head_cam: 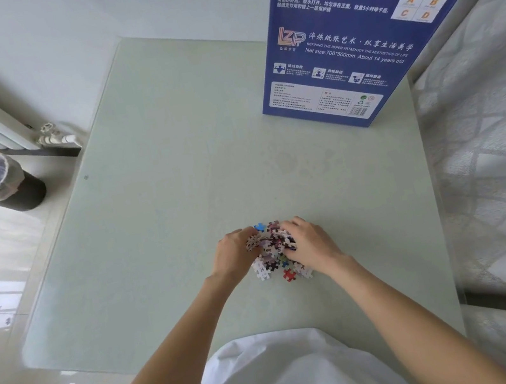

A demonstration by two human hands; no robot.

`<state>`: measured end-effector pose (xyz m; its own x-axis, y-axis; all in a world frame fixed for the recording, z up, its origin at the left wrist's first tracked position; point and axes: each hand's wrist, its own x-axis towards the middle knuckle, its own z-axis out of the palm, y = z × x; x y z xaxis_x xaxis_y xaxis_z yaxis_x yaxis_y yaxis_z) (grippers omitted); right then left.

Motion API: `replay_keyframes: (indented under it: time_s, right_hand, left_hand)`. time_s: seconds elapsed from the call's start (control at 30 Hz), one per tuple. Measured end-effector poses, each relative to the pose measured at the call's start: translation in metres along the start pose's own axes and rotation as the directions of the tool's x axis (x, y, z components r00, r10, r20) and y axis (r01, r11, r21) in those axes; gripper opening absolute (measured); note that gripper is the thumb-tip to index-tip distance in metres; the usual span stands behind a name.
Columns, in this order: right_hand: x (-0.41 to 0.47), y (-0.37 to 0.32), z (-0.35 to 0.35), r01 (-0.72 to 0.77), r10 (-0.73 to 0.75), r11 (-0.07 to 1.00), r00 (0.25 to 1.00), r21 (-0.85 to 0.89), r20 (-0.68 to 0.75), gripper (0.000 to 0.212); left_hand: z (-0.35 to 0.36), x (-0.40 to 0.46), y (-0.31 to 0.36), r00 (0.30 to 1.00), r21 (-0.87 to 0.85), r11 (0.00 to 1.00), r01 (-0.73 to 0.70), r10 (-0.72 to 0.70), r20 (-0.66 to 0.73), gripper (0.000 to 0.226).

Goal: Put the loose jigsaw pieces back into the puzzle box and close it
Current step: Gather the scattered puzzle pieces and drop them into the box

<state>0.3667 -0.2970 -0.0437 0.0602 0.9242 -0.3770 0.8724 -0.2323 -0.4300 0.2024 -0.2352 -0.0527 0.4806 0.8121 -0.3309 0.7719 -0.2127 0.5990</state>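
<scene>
- Nearest is a white garment, worn by the person.
- Left hand and right hand cup the pile of jigsaw pieces mid-table, fingers curled around it.
- Best squeeze inward and lift together, sweeping up stragglers.
- Puzzle box stands far right, long axis upright, tilted.

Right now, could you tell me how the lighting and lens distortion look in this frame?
Head view: soft daylight, window glare on the glossy floor at left; wide-angle bending tilts the puzzle box and stretches the edges; jigsaw pieces between both hands stay sharp.
</scene>
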Motion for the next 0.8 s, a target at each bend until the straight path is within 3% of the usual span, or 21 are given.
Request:
replay_keyframes:
  time_s: [0.17, 0.4, 0.5, 0.6, 0.8]
  right_hand:
    - [-0.003, 0.006, -0.006, -0.049, 0.054, 0.991, 0.998, 0.122, -0.037, 0.043]
    - [-0.009, 0.007, -0.008, -0.054, 0.070, 0.991, 0.989, 0.125, -0.129, 0.039]
    - [-0.009, 0.006, -0.015, -0.072, 0.094, 0.984, 0.987, 0.162, -0.130, 0.026]
    - [-0.011, 0.007, -0.036, -0.064, 0.098, 0.971, 0.985, 0.231, -0.142, 0.018]
    - [-0.024, 0.002, -0.133, 0.042, 0.037, 0.945, 0.971, 0.324, -0.234, 0.031]
  left_hand:
    - [-0.004, 0.003, -0.005, 1.000, -0.018, 1.000, 0.013, -0.013, -0.005, 0.017]
    - [-0.010, 0.007, -0.006, 0.998, -0.007, 0.998, 0.063, -0.062, 0.032, 0.013]
    - [-0.017, 0.009, -0.001, 0.998, -0.027, 0.998, 0.049, -0.049, 0.029, 0.013]
    - [-0.036, 0.011, 0.013, 0.999, -0.039, 0.999, -0.010, 0.011, 0.031, 0.015]
    - [-0.102, 0.032, 0.071, 0.964, -0.054, 0.963, -0.264, 0.262, -0.043, 0.010]
